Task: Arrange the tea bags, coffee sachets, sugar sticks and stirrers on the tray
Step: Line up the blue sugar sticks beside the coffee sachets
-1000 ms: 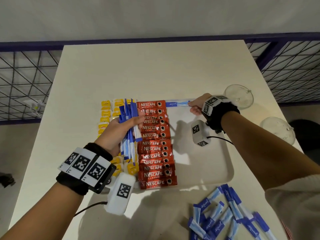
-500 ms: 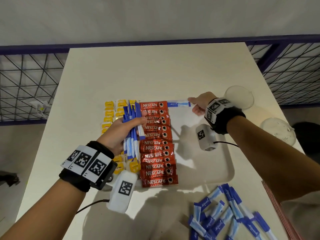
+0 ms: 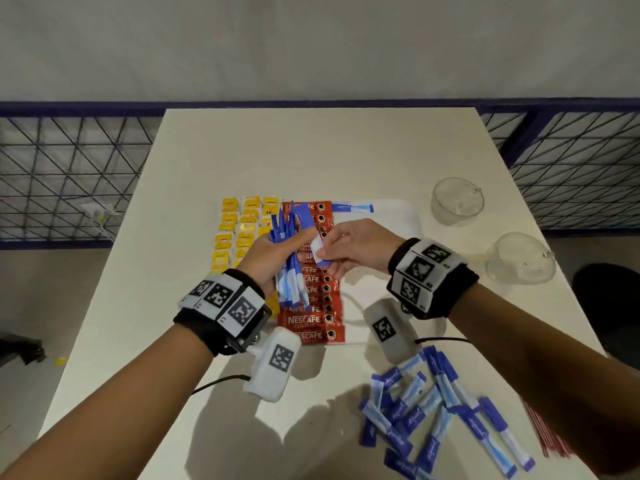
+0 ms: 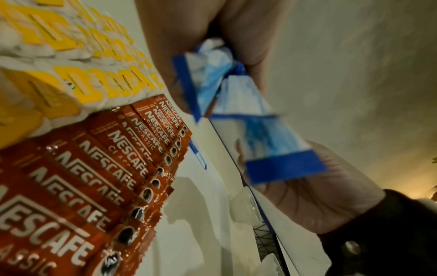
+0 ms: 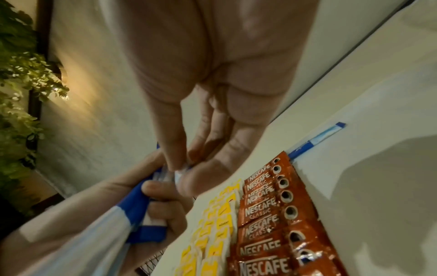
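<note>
My left hand (image 3: 277, 251) grips a bundle of blue-and-white sugar sticks (image 3: 289, 271) above the white tray (image 3: 391, 216). My right hand (image 3: 346, 249) pinches one sugar stick (image 3: 318, 251) at the bundle's right side; the left wrist view shows that stick (image 4: 272, 145) angled away from the bundle (image 4: 208, 74). On the tray lie yellow tea bags (image 3: 239, 230) in columns at the left, a column of red coffee sachets (image 3: 317, 317) beside them, and one placed sugar stick (image 3: 353, 207) at the far edge.
Several loose sugar sticks (image 3: 433, 420) lie in a heap on the table near the front right. Red stirrers (image 3: 547, 434) show at the right edge. Two glass cups (image 3: 457, 199) (image 3: 519, 258) stand right of the tray. A wire fence borders the table.
My right hand left the sugar stick at the tray's far edge, moved back to the left hand's bundle and took hold of another stick. The left hand stayed over the tray.
</note>
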A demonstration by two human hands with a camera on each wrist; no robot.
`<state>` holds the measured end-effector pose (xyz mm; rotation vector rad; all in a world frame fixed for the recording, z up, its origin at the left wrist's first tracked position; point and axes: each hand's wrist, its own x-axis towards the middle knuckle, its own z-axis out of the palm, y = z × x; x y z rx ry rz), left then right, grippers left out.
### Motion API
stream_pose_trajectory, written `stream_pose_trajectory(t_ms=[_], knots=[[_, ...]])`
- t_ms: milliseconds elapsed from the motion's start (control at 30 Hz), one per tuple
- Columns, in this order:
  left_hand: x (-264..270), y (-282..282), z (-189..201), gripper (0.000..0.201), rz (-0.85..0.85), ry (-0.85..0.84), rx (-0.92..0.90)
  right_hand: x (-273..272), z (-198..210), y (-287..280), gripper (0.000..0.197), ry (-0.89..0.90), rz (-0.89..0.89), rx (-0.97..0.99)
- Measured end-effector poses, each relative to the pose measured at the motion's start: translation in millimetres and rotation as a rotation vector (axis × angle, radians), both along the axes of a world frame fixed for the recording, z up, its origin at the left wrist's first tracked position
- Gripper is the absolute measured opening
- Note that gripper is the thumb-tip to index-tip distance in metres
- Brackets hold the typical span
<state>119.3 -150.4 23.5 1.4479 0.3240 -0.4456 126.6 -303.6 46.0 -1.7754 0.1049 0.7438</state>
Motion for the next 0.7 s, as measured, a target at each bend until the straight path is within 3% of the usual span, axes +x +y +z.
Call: stream_pose_trajectory(t_ms=[267, 400, 700], knots=[[-9.7, 4.5, 8.7, 0.029, 0.017, 0.144, -0.127, -16.4, 3.0, -7.3, 0.032, -0.413, -0.006, -0.273], [-12.8, 3.7, 12.1, 0.027, 0.041, 0.128, -0.169, -23.2, 6.5, -4.5, 0.039, -0.580, 0.062, -0.245], [-15.4, 9.3, 14.3, 0.026, 0.104, 0.120, -0.279, -21.8, 4.6, -7.8, 0.028, -0.476, -0.088, -0.105]])
